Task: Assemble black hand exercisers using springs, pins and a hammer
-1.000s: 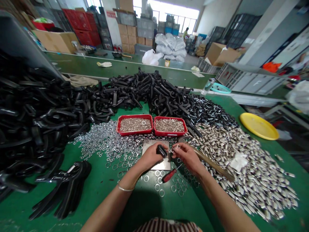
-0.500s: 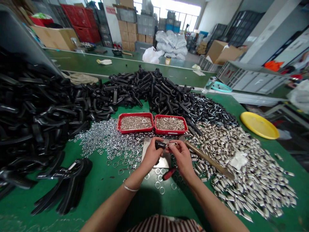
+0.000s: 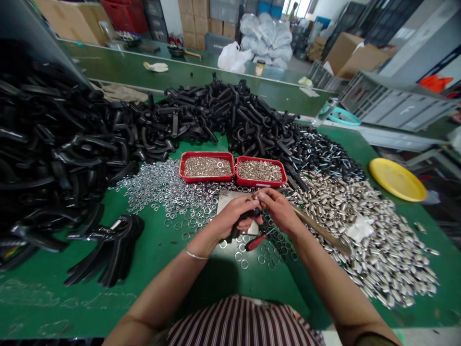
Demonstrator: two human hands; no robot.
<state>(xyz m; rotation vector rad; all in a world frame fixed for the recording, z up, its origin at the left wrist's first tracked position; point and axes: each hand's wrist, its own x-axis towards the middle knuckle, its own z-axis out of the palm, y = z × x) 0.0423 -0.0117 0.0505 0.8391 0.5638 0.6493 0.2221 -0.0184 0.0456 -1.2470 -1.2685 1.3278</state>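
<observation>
Drawn closer, left hand (image 3: 230, 217) grips black piece (image 3: 235, 232) — right hand's (image 3: 279, 207) hold unclear (crate (image 3: 391, 111): "F").

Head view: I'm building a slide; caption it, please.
Left hand holds a black part beside the right hand, two red trays of metal pieces beyond.

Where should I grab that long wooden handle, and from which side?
Probably around the middle of the wooden handle, coming down from above and the right. It's long and straight, and its top is bare there. It slants beside shiny metal pieces; its far end runs behind the right hand, so that end looks awkward.
</observation>
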